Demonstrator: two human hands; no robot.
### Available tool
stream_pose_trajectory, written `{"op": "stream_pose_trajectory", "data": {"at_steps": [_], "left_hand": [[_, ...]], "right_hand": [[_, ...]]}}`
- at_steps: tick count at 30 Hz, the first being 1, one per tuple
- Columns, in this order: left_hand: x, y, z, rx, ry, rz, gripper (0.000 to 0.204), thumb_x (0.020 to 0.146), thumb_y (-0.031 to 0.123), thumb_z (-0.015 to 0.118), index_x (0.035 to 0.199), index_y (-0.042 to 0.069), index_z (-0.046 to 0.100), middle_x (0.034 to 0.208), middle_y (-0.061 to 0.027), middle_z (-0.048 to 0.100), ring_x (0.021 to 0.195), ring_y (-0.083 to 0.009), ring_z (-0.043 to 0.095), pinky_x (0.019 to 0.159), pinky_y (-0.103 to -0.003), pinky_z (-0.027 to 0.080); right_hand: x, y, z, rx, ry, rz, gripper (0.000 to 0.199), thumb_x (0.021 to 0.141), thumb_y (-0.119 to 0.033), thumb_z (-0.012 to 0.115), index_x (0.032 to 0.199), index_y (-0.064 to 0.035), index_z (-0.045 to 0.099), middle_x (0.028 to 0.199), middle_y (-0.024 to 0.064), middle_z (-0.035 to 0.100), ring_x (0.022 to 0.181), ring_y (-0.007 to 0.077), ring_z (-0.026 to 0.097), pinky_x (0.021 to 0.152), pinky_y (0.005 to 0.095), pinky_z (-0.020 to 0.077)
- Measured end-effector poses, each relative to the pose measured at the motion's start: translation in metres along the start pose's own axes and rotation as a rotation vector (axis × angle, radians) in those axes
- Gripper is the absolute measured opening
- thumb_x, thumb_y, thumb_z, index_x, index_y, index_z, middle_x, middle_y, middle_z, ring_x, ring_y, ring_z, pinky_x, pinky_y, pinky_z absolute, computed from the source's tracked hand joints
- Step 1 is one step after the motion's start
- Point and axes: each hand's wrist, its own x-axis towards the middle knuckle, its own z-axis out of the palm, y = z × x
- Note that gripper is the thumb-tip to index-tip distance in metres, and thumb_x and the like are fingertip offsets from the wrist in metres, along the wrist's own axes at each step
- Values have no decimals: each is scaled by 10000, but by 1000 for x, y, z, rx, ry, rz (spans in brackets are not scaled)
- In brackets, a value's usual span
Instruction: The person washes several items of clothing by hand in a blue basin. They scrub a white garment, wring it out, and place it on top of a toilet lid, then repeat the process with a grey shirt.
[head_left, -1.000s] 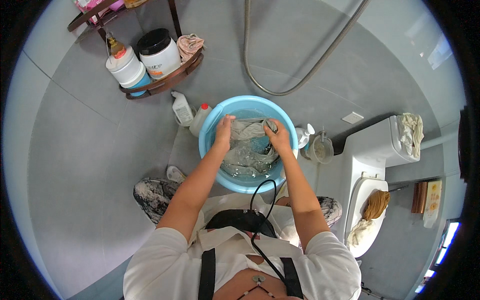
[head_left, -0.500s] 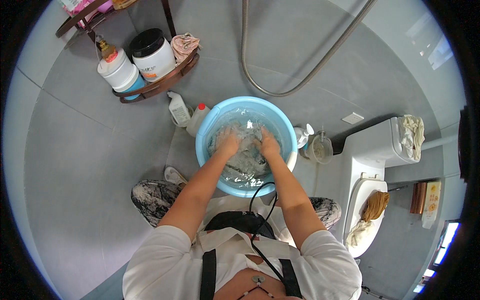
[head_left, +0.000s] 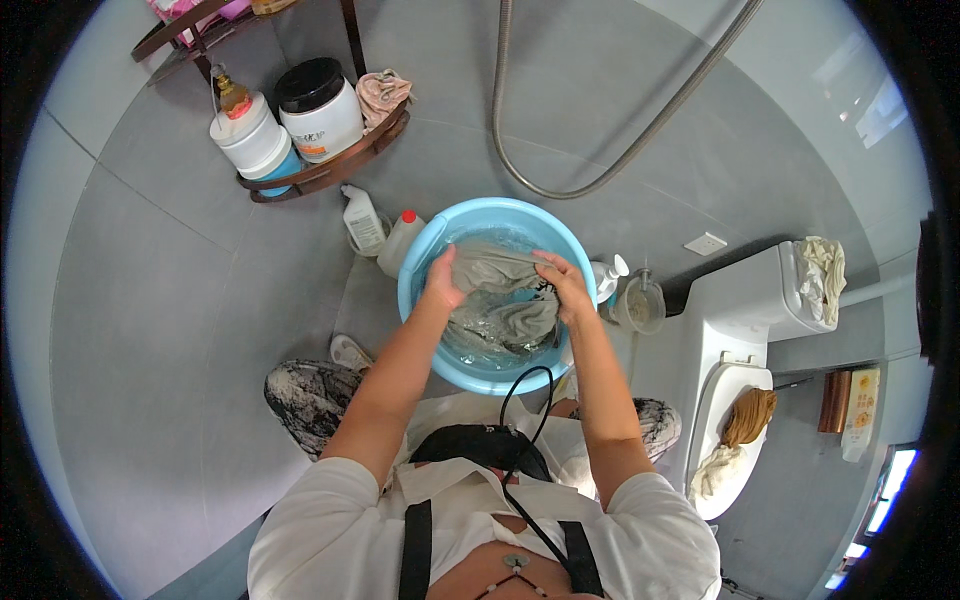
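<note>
A light-blue basin (head_left: 490, 387) of water stands on the floor before me. A wet grey-green cloth (head_left: 496, 270), perhaps a garment, is stretched between my hands, partly lifted above the water, while the rest of it sags into the basin. It bears a small dark print near its right side. My left hand (head_left: 444, 280) grips its left edge just inside the basin's rim. On the right side, my right hand (head_left: 567, 287) pinches the cloth between thumb and fingers. The lower folds are partly under water.
Left of the basin stand a white bottle (head_left: 363, 220) and a red-capped jug (head_left: 400, 243). A pump bottle (head_left: 608, 275) and a clear cup (head_left: 640, 305) are at its right, near the toilet (head_left: 722, 400). A shower hose (head_left: 600, 182) hangs beyond; a corner shelf (head_left: 335, 172) holds tubs.
Both hands have come up out of the water, raising part of the cloth and spreading it between them. My right hand has shifted rightward toward the rim.
</note>
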Motion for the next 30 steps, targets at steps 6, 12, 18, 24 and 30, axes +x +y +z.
{"op": "stream_pose_trajectory", "data": {"at_steps": [6, 12, 18, 24, 30], "left_hand": [[-18, -21, 31, -58, -164, 2, 465, 870, 452, 364, 1167, 103, 442, 1165, -96, 475, 1076, -263, 445, 921, -400, 349], [9, -39, 21, 10, -470, 62, 396, 889, 382, 341, 1102, 80, 483, 1079, -88, 518, 972, -243, 501, 857, -384, 404], [-4, -56, 34, 78, 7, 57, 365, 881, 331, 364, 1048, 38, 504, 1007, -89, 546, 922, -218, 535, 819, -346, 431], [-37, -31, 82, 59, -130, -49, 296, 836, 283, 456, 964, 30, 541, 938, -94, 582, 849, -234, 572, 745, -366, 468], [-62, 6, 117, -89, -361, -152, 284, 824, 267, 472, 942, 20, 547, 934, -112, 582, 857, -255, 566, 768, -392, 454]], "right_hand": [[-32, 8, 62, -624, -37, -698, 422, 735, -181, 627, 1128, -87, 507, 1015, 94, 527, 891, 238, 528, 793, 333, 422], [-36, 23, 91, -968, 174, -896, 362, 725, -288, 613, 1002, -79, 509, 957, 155, 490, 824, 367, 528, 694, 422, 448], [3, 26, 58, -1009, 387, -694, 286, 809, -310, 497, 931, -52, 503, 869, 192, 549, 757, 409, 532, 677, 449, 429], [19, 18, 17, -776, 430, -493, 327, 847, -313, 439, 995, -31, 516, 931, 189, 561, 853, 353, 540, 758, 399, 415], [22, 66, -42, -1018, 320, -523, 463, 749, -244, 597, 1112, 12, 466, 1020, 212, 537, 1004, 346, 490, 872, 360, 372]]}}
